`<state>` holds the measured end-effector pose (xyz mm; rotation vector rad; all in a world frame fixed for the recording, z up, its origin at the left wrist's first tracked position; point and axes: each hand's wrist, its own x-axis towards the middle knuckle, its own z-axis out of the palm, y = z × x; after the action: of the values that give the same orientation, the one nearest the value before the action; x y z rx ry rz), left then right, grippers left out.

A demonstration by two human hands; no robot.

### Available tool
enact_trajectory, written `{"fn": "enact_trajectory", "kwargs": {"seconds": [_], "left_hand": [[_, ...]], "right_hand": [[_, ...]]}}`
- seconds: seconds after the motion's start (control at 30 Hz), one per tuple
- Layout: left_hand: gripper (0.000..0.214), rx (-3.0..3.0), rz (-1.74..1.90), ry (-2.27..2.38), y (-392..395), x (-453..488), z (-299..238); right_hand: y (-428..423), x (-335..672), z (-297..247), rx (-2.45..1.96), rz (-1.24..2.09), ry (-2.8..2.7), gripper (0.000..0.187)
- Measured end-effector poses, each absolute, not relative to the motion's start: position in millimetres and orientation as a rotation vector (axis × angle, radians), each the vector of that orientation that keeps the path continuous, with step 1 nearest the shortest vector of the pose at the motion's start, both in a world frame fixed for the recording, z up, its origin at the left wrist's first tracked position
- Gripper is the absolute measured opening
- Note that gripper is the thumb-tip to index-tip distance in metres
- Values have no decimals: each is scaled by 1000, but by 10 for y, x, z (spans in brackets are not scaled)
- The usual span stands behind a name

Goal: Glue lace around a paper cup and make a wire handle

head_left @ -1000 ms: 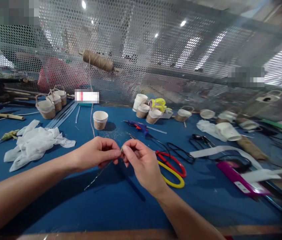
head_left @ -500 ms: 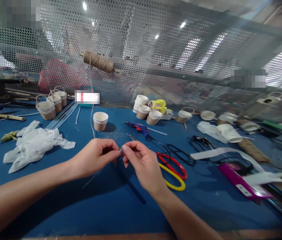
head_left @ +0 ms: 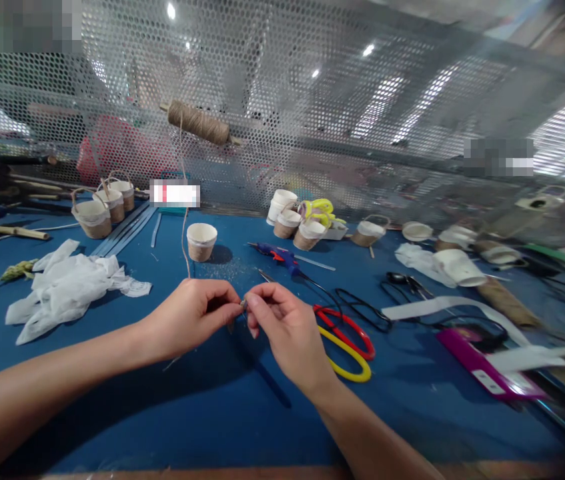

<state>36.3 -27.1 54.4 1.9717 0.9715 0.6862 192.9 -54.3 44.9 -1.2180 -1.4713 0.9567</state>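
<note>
My left hand (head_left: 199, 310) is closed, thumb and forefinger pinched at the middle of the table. Twine (head_left: 183, 243) runs down from a brown spool (head_left: 198, 123) on the mesh and passes behind that hand; a thin loose end shows below the wrist. Fingertip to fingertip with it, my right hand (head_left: 285, 327) is also pinched closed. Between the two sits a tiny bit of the twine, mostly covered by the fingers. Beyond the hands stands a small paper cup (head_left: 201, 242) with a brown wrapped lower half and no handle.
White lace fabric (head_left: 72, 283) lies left, near several handled cups (head_left: 91, 219) and clear glue sticks (head_left: 125, 233). A blue glue gun (head_left: 277, 257) and red-and-yellow-handled scissors (head_left: 355, 367) lie right of centre. Farther right are a purple power strip (head_left: 482, 367) and white ribbon (head_left: 442, 303).
Both hands stay pinched together in almost the same place, with only slight finger movement. The cup and tools have not moved.
</note>
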Motion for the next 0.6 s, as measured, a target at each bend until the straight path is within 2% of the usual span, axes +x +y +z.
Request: {"fn": "enact_trajectory", "kwargs": {"seconds": [0.6], "left_hand": [[17,1676,674,900,-259,350,625]], "right_hand": [[-526,1938,399,-1118,997,-1448,18]]}}
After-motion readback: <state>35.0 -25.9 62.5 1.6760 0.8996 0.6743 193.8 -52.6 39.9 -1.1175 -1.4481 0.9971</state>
